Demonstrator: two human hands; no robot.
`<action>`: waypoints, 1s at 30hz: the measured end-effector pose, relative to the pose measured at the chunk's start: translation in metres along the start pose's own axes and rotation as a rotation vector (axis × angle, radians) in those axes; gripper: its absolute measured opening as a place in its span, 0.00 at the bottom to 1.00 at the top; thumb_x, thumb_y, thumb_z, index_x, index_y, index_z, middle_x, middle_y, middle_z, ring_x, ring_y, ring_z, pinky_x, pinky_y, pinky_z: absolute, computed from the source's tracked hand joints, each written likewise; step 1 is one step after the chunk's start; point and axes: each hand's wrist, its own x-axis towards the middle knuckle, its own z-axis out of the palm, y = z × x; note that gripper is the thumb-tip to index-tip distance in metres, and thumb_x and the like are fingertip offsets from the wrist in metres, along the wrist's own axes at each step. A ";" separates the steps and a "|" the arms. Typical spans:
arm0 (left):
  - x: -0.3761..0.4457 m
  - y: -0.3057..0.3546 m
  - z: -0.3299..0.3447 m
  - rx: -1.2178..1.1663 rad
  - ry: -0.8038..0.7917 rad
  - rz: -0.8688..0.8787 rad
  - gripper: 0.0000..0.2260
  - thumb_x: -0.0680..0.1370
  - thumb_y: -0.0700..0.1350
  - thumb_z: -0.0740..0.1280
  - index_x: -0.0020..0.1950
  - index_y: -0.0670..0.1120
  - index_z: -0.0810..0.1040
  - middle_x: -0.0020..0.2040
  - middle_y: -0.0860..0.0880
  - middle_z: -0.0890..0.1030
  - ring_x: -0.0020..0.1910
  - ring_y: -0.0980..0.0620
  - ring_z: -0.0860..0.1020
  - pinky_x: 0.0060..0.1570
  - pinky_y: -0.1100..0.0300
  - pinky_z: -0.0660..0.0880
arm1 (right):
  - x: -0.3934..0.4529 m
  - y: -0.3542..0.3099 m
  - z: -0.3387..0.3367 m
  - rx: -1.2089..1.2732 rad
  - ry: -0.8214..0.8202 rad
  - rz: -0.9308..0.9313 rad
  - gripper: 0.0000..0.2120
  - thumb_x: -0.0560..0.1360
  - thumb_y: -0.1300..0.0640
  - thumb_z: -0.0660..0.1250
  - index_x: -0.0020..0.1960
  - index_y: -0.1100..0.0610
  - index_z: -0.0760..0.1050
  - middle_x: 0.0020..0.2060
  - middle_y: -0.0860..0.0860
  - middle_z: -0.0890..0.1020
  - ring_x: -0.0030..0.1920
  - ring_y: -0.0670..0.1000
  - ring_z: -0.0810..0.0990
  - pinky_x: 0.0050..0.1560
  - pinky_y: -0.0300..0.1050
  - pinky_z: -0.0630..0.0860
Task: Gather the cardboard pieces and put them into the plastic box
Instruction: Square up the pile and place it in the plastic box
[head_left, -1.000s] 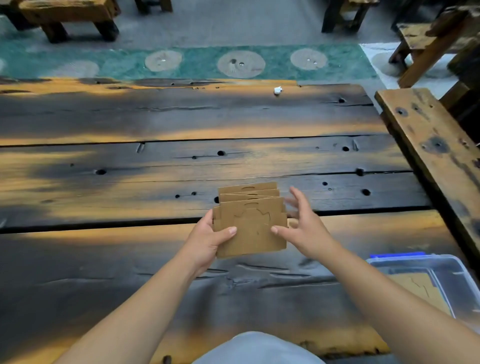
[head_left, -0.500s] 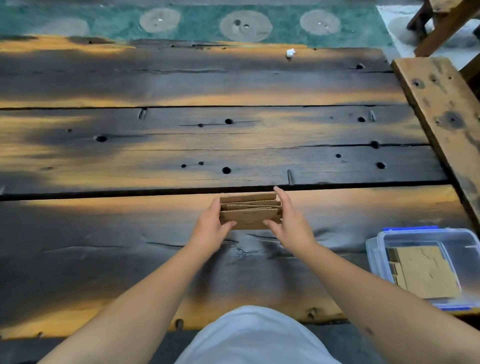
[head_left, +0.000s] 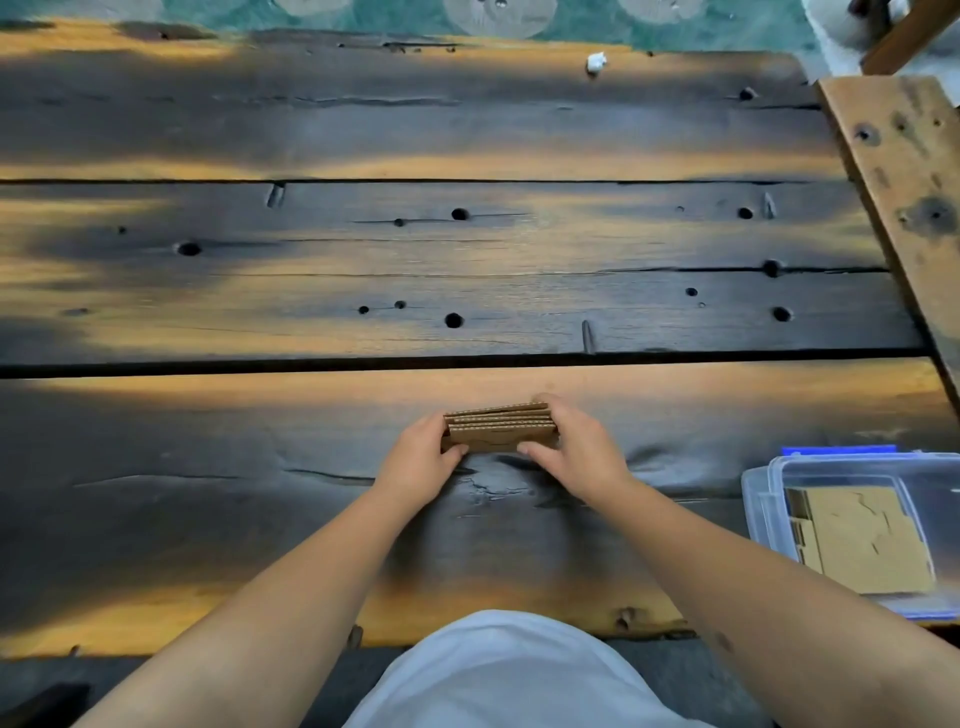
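Observation:
A stack of several brown cardboard pieces (head_left: 497, 427) stands on edge on the dark wooden table (head_left: 467, 249), top edges facing me. My left hand (head_left: 423, 453) grips its left end and my right hand (head_left: 574, 448) grips its right end, squeezing the pieces together. A clear plastic box (head_left: 769, 499) with a blue rim sits at the table's near right corner. More flat cardboard pieces (head_left: 867, 540) lie inside it.
A lighter wooden bench plank (head_left: 904, 171) runs along the table's right side. A small white scrap (head_left: 595, 62) lies near the far edge. Green patterned floor (head_left: 363, 13) shows beyond the table.
The stack was held upright and fanned facing me. Both hands have lowered it onto the table and pressed the pieces into a tight pack. The view has tilted down.

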 end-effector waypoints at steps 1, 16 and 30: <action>0.000 -0.001 0.000 0.008 -0.004 -0.017 0.12 0.75 0.47 0.70 0.56 0.45 0.76 0.55 0.44 0.80 0.57 0.43 0.77 0.54 0.53 0.74 | 0.000 -0.001 0.000 0.051 -0.017 0.014 0.34 0.72 0.47 0.74 0.74 0.49 0.64 0.53 0.52 0.83 0.47 0.56 0.81 0.49 0.45 0.74; 0.006 0.011 -0.007 0.015 -0.094 -0.022 0.14 0.77 0.46 0.68 0.60 0.45 0.70 0.55 0.42 0.81 0.55 0.41 0.78 0.50 0.52 0.74 | 0.006 0.006 -0.004 0.045 -0.169 0.098 0.17 0.76 0.52 0.70 0.61 0.56 0.73 0.52 0.57 0.84 0.54 0.60 0.80 0.50 0.50 0.75; -0.037 0.039 -0.068 -0.929 -0.147 -0.287 0.13 0.77 0.36 0.68 0.61 0.41 0.73 0.55 0.41 0.81 0.46 0.49 0.81 0.37 0.61 0.79 | -0.010 -0.050 -0.046 0.703 -0.195 0.292 0.13 0.75 0.62 0.71 0.59 0.57 0.76 0.55 0.56 0.84 0.52 0.52 0.84 0.52 0.50 0.82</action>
